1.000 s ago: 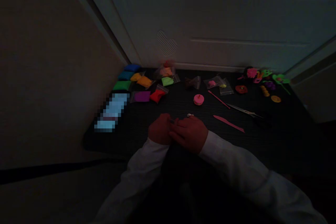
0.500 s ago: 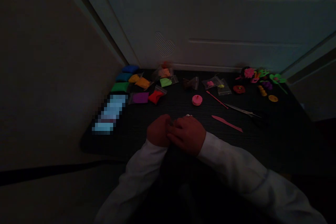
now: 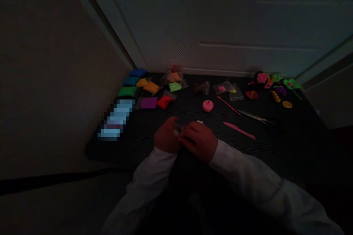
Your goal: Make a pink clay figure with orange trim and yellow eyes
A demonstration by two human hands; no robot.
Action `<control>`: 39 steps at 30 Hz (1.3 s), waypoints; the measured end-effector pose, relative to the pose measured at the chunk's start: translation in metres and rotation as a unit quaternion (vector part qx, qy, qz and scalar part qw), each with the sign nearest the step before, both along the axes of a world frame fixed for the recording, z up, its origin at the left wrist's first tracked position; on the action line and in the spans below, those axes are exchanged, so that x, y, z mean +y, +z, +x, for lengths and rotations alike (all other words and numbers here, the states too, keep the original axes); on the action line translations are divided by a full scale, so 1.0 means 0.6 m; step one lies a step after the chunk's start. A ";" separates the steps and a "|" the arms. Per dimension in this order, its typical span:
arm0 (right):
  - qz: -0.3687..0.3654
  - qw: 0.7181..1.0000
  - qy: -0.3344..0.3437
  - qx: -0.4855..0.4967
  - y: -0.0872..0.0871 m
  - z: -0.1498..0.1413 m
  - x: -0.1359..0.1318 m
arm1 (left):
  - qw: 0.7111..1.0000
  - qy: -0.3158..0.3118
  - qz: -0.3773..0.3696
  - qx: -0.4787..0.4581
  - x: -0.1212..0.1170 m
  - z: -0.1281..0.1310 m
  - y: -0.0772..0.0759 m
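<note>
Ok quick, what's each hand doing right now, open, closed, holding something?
Left hand: fingers curled by a small pale item; too dark to tell if gripped.
Right hand: fingers bent, close to the left; cannot tell whether it holds anything.

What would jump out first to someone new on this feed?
A pale, glowing, pixelated rectangle at the left end of the dark table stands out first. Next come the purple packet and red packet, vivid to its right. Near the front edge, the left hand and right hand meet around something too dim to identify.
</note>
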State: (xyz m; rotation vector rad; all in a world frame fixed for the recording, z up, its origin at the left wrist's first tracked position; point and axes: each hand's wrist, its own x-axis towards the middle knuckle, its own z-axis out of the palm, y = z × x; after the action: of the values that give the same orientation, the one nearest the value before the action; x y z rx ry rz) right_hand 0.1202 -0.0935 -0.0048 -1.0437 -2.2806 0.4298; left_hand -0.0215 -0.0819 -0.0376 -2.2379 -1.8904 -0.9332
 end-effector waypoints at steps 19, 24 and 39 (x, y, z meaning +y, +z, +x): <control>-0.191 0.963 -0.052 0.184 0.013 0.024 0.020 | 0.920 -0.140 -0.146 -0.337 -0.001 -0.020 0.043; -0.134 0.982 -0.044 0.124 0.019 0.019 0.018 | 0.899 -0.132 -0.161 -0.386 0.001 -0.023 0.038; -0.088 0.991 -0.052 0.082 0.014 0.014 0.015 | 0.888 -0.207 -0.161 -0.378 0.003 -0.023 0.026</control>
State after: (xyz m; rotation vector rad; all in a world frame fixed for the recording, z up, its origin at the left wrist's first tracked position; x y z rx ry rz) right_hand 0.1288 -0.0844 0.0039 -1.1623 -2.0618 0.6588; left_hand -0.0352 -0.0803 -0.0217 -2.8223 -1.9402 -1.9219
